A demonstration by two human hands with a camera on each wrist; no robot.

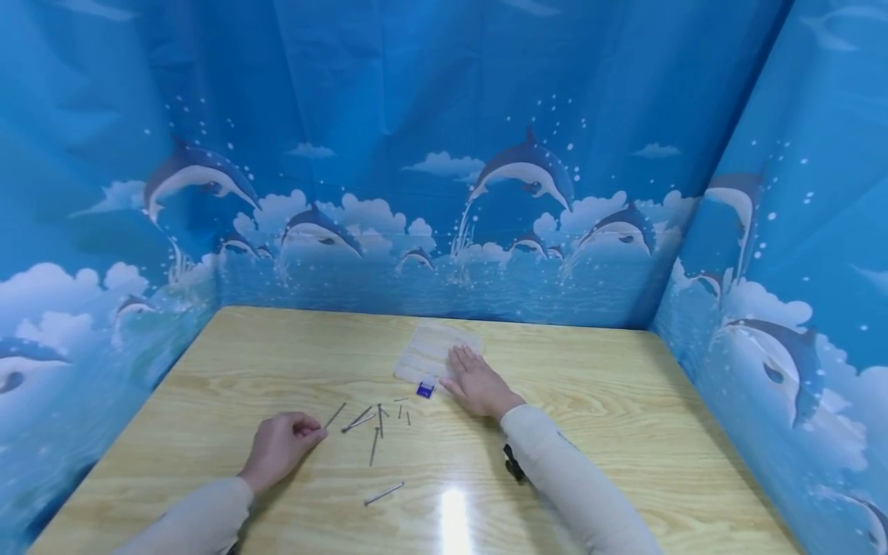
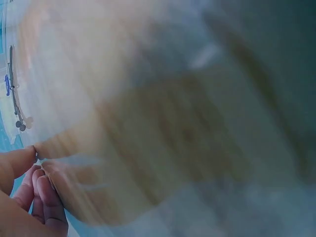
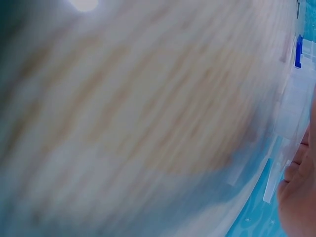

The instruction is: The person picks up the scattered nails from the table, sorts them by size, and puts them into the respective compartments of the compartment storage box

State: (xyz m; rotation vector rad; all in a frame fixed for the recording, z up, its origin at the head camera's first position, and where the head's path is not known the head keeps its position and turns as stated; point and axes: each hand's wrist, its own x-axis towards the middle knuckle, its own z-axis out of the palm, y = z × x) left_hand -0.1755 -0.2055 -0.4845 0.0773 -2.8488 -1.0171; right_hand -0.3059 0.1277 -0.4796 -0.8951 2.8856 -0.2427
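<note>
My left hand (image 1: 283, 449) is low over the table at the left. Its thumb and fingertips pinch the near end of a long grey nail (image 1: 336, 415) that points away toward the back. In the left wrist view the thumb meets the fingertips of the left hand (image 2: 37, 190). My right hand (image 1: 479, 385) rests with straight fingers on the right part of a flat clear plastic box (image 1: 416, 356). A blue latch (image 1: 425, 390) marks the box's near edge. The right wrist view shows the clear box (image 3: 291, 108) beside the right hand (image 3: 298, 192).
Several long nails (image 1: 359, 421) lie loosely crossed between the hands, with a few small nails (image 1: 408, 418) to their right. One long nail (image 1: 384, 494) lies apart, nearer the front. A dolphin-print curtain (image 1: 416, 154) closes off the back and sides of the wooden table (image 1: 590, 385).
</note>
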